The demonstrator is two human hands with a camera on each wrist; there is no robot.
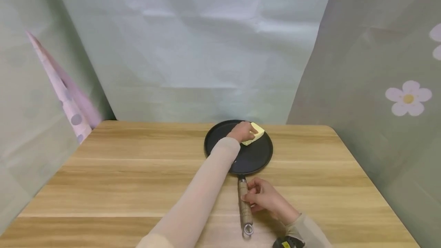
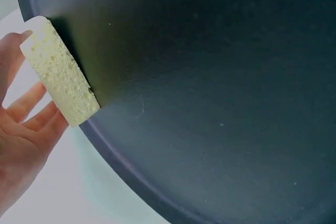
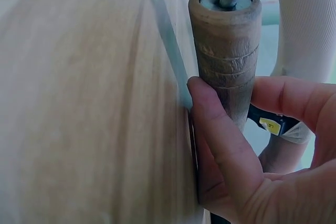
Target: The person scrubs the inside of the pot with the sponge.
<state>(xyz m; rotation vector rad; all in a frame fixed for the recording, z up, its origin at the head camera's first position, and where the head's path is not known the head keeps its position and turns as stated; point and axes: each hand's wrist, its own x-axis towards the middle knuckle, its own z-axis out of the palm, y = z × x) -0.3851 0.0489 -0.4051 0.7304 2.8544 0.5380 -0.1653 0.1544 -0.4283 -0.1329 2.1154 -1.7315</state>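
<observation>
From where I stood, the round black pan (image 1: 255, 158) lay flat on the wooden counter (image 1: 120, 183), near the far edge, with its handle (image 1: 245, 213) running back toward the person. A pale yellow sponge (image 1: 259, 132) was on the pan, over on the far right part of it and close to the rim. The person's left hand (image 1: 242, 131) had it pinched between thumb and fingers, the arm in a long pale sleeve (image 1: 203, 190) stretched across the left part of the pan. Seen close from that wrist, the sponge was full of small pores, and a thin pale thread (image 2: 142, 107) and a few light specks showed on the dark surface.

The right hand (image 1: 263, 196) was clamped on the handle from the right side, thumb and fingertips on its brown, banded grip. A metal ring (image 1: 248, 229) hung at the handle's near end, and a black device (image 1: 288, 242) with a yellow label sat by the right wrist. Behind the counter hung a pale grey-green sheet (image 1: 206, 49); a white flower (image 1: 408, 98) decorated the right-hand side.
</observation>
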